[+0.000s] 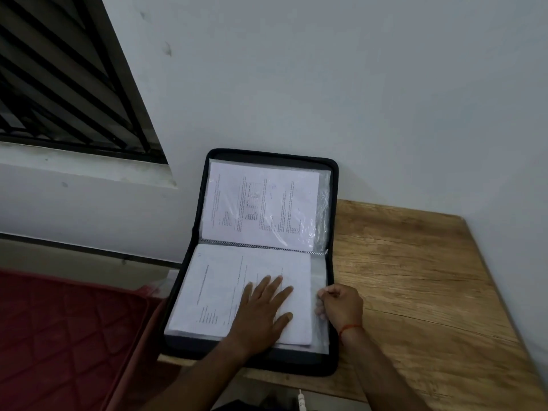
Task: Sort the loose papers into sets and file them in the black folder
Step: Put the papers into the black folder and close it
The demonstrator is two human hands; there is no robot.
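folder (184, 292) open, top half leaning on wall at 12 | papers (213, 292) in low half | left hand (264, 310) flat, loose, pressing them | right hand (341, 304) at 3 pinches sleeve (318, 280) edge | table (415, 277) under folder | risk: hard tug may rip sleeve; papers may slip toward 6 if left hand lifts

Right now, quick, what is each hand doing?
Left hand: open, pressing flat on the white printed paper stack.
Right hand: closed on the clear plastic sleeve edge in the black zip folder.
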